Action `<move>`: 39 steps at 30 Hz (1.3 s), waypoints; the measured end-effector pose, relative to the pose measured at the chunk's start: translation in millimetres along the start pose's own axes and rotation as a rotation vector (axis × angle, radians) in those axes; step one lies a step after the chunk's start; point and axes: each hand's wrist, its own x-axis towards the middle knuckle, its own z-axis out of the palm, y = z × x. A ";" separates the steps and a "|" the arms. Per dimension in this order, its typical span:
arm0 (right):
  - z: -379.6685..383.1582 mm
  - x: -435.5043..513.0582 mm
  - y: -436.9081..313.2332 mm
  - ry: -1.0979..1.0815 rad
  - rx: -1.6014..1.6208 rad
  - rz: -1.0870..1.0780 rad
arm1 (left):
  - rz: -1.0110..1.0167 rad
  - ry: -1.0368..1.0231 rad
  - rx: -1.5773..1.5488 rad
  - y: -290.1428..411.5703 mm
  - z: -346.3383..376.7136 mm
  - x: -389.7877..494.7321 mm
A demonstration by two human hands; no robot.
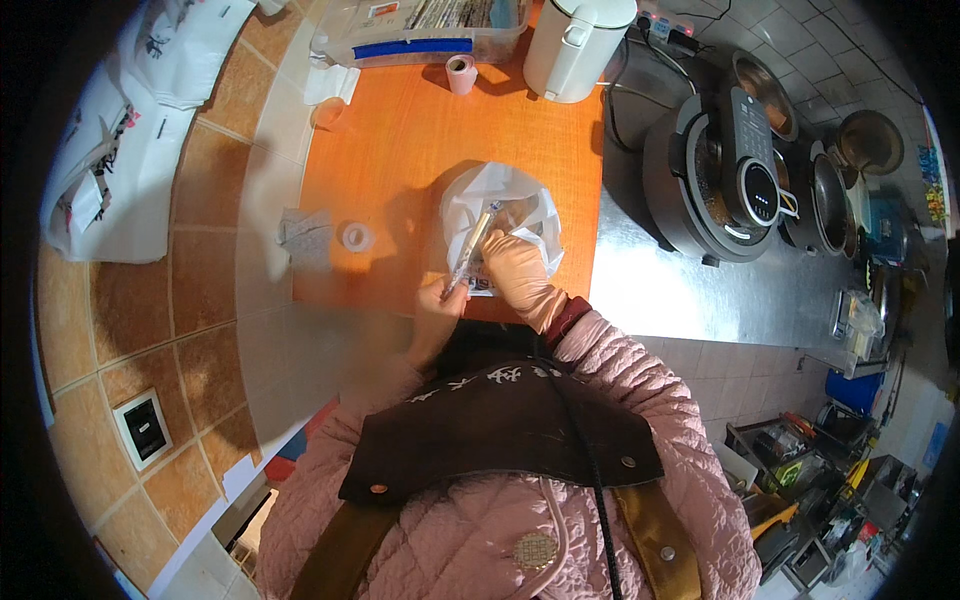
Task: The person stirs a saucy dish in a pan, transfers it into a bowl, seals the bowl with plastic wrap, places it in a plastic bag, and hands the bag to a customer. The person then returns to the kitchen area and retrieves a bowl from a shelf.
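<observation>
My left hand (441,300) pinches the lower end of a long, thin packet in clear film (472,246), which looks like wrapped disposable chopsticks. The packet slants up across a white plastic bag (499,184) whose mouth is open. My right hand (520,271), in what looks like a thin glove, is at the right part of the bag with its fingers curled. Its fingertips are turned away, so what they grip is hidden. Something inside the bag is seen only unclearly. Printing shows on the bag's near side.
On the orange wooden tabletop (360,180) are a tape roll (357,237), a grey cloth (305,234), a pink paper roll (460,74), a white electric kettle (574,52) and a clear plastic box (442,49). Right, a dark multicooker (694,187) stands on a steel counter (637,292).
</observation>
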 end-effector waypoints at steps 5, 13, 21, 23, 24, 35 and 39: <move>-36.8 -4.6 12.8 -0.007 -0.004 0.012 | 0.066 0.087 0.156 28.0 -23.4 -20.6; -59.8 -35.3 61.5 0.351 0.117 0.450 | 0.811 -0.400 0.249 91.5 35.7 23.4; -46.4 -63.5 100.8 0.070 1.759 0.954 | 0.376 -0.321 0.928 44.3 0.1 108.2; -52.4 -53.8 90.8 0.293 2.109 0.790 | 0.561 -0.254 1.191 29.9 0.6 123.1; -56.8 -47.1 87.6 0.362 2.136 0.722 | 0.350 -0.231 0.904 24.6 1.5 128.5; -75.9 -24.8 78.7 0.133 1.919 0.675 | 0.967 -0.309 1.514 99.3 -0.4 74.5; -76.6 -25.5 82.2 0.064 1.928 0.618 | 0.897 -0.049 1.151 114.9 -47.8 58.9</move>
